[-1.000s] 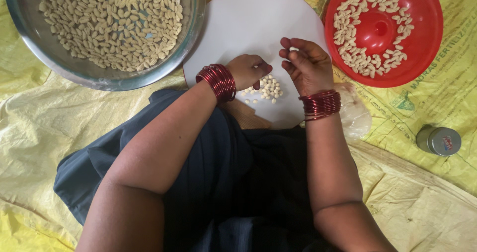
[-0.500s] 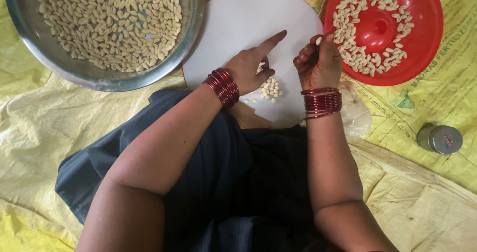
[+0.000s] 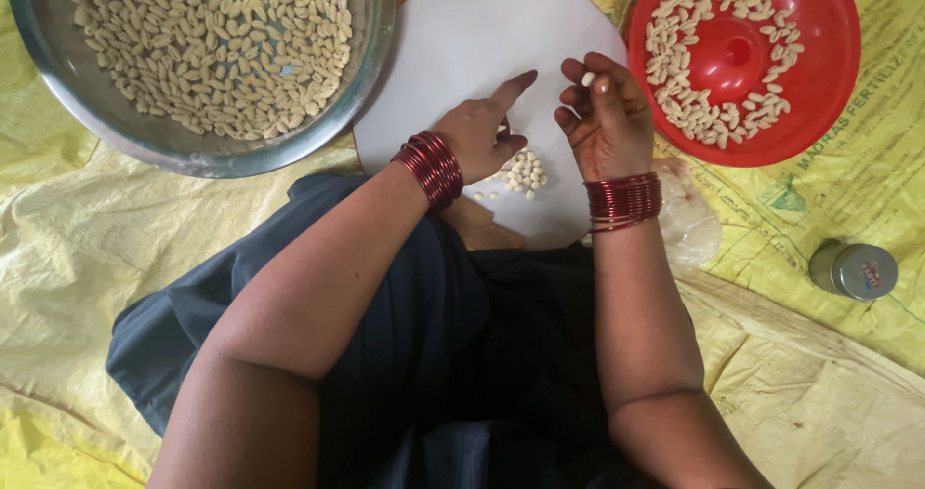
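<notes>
My left hand (image 3: pixel 482 128) rests on the white round board (image 3: pixel 482 36), index finger stretched out, fingers apart, just above a small heap of pale peeled nuts (image 3: pixel 520 173). My right hand (image 3: pixel 605 113) hovers palm-up over the board's right edge and pinches one pale nut (image 3: pixel 588 79) at its fingertips. Both wrists carry red bangles. A large steel bowl (image 3: pixel 376 26) at upper left is full of pale nuts. A red round lid-like dish (image 3: pixel 829 84) at upper right holds a ring of nuts.
Yellow printed sacking (image 3: pixel 87 258) covers the floor all around. A small steel tin (image 3: pixel 856 270) stands at the right. My dark garment (image 3: pixel 443 354) fills the lower middle. A clear plastic bag (image 3: pixel 689 221) lies beside my right wrist.
My right hand has lifted one nut from the heap and turned palm-up toward the red dish. The left hand has slid up the board with its index finger stretched.
</notes>
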